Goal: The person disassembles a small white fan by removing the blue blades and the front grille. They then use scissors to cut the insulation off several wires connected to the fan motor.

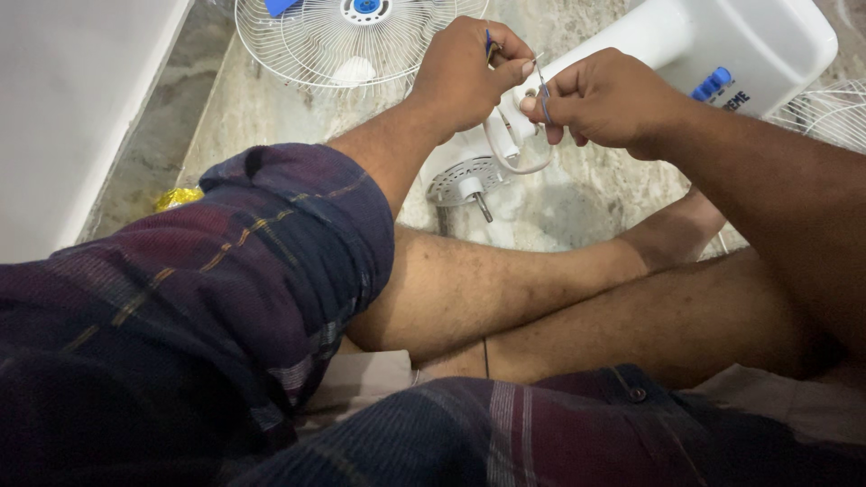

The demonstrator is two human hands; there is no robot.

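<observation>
While both pinch, thin wires (541, 90) bridge left hand (469, 77) and right hand (609, 99).

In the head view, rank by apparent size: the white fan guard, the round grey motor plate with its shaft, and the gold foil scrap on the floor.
1. White fan guard, largest, though the frame cuts it off.
2. Round grey motor plate, partly hidden under the left hand.
3. Gold foil scrap, smallest.

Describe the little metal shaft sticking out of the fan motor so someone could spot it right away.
Start at the white fan grille lying on the stone floor at the top. Just below the two hands, left hand and right hand, sits the round vented motor housing. The short grey shaft pokes from its white centre hub.
</observation>
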